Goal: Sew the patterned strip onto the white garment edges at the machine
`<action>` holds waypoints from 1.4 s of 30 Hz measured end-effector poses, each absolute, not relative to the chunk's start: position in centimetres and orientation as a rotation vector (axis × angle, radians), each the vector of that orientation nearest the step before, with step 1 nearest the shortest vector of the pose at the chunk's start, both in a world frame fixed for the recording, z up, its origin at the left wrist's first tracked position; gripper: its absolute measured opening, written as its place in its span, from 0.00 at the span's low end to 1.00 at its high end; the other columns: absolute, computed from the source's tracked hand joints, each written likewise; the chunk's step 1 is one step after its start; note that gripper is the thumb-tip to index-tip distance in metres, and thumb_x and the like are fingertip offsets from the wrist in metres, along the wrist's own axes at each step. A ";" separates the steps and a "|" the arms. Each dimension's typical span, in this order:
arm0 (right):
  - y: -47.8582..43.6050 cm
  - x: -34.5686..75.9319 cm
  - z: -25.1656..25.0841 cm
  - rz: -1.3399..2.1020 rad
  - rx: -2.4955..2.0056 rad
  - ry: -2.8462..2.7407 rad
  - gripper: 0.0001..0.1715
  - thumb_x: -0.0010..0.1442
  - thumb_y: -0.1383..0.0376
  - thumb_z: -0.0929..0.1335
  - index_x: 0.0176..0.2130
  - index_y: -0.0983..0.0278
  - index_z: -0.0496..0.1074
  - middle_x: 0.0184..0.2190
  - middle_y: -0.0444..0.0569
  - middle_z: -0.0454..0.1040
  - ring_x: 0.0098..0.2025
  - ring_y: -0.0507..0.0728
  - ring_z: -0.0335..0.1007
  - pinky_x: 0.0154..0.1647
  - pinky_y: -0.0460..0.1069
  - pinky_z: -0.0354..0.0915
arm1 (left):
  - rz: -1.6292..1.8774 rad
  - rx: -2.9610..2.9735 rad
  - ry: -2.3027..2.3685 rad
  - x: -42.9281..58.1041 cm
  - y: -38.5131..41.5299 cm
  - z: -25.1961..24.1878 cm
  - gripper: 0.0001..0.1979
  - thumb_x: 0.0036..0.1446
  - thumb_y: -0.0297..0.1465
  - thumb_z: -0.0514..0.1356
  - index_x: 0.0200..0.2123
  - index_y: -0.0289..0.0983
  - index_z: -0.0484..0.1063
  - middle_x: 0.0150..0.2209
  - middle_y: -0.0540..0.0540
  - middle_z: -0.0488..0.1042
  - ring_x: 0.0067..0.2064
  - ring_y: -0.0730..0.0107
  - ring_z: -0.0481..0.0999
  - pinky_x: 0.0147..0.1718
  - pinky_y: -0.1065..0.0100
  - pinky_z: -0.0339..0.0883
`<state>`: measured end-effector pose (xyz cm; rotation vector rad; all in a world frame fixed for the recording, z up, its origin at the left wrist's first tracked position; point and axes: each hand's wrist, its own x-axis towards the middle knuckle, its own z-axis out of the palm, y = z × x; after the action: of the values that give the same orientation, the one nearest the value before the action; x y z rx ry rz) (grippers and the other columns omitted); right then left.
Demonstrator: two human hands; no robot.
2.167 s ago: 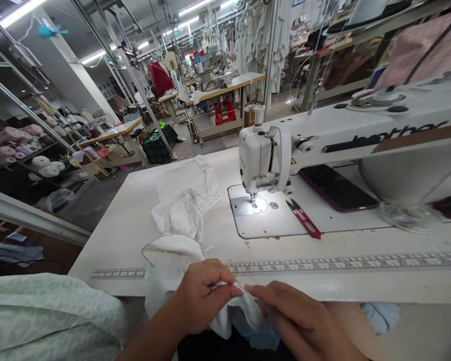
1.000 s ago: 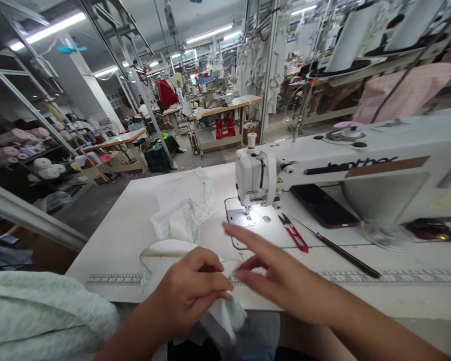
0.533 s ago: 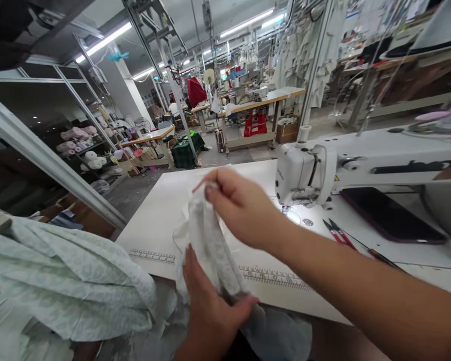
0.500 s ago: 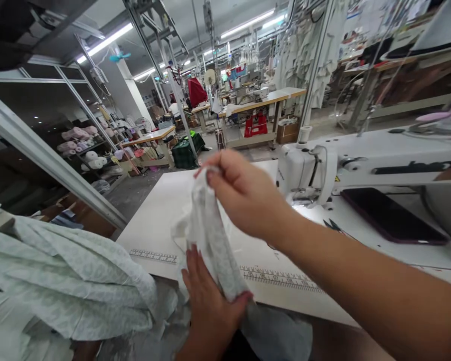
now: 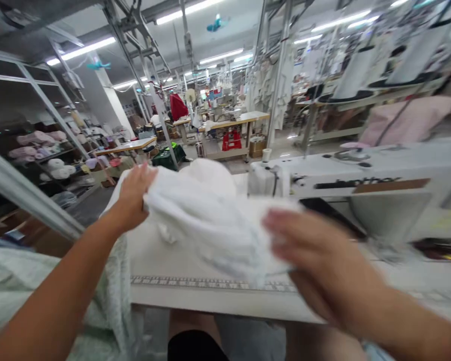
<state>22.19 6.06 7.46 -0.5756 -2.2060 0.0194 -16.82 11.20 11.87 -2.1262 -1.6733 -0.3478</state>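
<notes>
A bunched piece of white fabric [image 5: 206,215] stretches across the sewing table [image 5: 165,296], partly raised off it. My left hand [image 5: 135,195] is closed on the fabric's left end, fingers curled over the edge. At the other end, my right hand [image 5: 315,250] reaches in against the fabric; motion smears its fingers, so their grip is unclear. Just right of the fabric stands a white sewing machine [image 5: 361,175]. Pale green patterned cloth [image 5: 113,301] hangs at the table's left side, partly behind my left forearm.
A printed ruler [image 5: 195,282] runs along the table's front edge. A dark phone [image 5: 330,215] lies beside the machine, partly hidden by my right hand. Large thread cones [image 5: 355,75] stand at upper right. A metal post [image 5: 33,195] slants along the left.
My hands have moved apart, left hand to the far left and right hand to the right. The fabric, gathered upright between them before, is now spread sideways. The view has shifted right.
</notes>
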 end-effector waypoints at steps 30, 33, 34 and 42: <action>15.0 30.4 -5.6 0.189 -1.238 -2.606 0.35 0.61 0.59 0.70 0.62 0.70 0.63 0.62 0.63 0.63 0.66 0.68 0.53 0.65 0.63 0.53 | -0.637 -2.790 -1.310 5.7 23.4 -5.9 0.12 0.54 0.18 0.53 0.37 0.36 0.72 0.36 0.42 0.75 0.39 0.59 0.74 0.41 0.59 0.71; 15.6 31.4 -6.1 0.094 -1.210 -2.627 0.30 0.62 0.60 0.69 0.60 0.69 0.66 0.61 0.61 0.64 0.64 0.67 0.56 0.64 0.61 0.56 | -0.730 -2.743 -1.318 5.1 21.3 -5.2 0.11 0.56 0.18 0.50 0.35 0.36 0.70 0.35 0.42 0.73 0.39 0.58 0.72 0.40 0.56 0.70; 15.5 31.4 -6.0 0.056 -1.210 -2.631 0.28 0.63 0.61 0.68 0.59 0.69 0.67 0.61 0.61 0.64 0.64 0.67 0.57 0.63 0.61 0.57 | -0.747 -2.761 -1.296 5.0 20.3 -4.7 0.11 0.58 0.19 0.50 0.34 0.36 0.69 0.34 0.42 0.73 0.38 0.59 0.72 0.40 0.57 0.70; 13.4 25.5 -3.3 0.205 -1.219 -2.589 0.21 0.60 0.75 0.62 0.53 0.72 0.69 0.49 0.59 0.74 0.51 0.63 0.69 0.45 0.55 0.70 | -0.774 -2.919 -1.023 5.1 14.9 -4.0 0.10 0.60 0.22 0.52 0.43 0.35 0.68 0.40 0.43 0.74 0.42 0.61 0.73 0.43 0.60 0.71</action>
<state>25.50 13.36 -3.33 -1.2186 -2.5887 0.2048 5.13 14.92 -4.04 -2.9189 -1.0232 -0.7742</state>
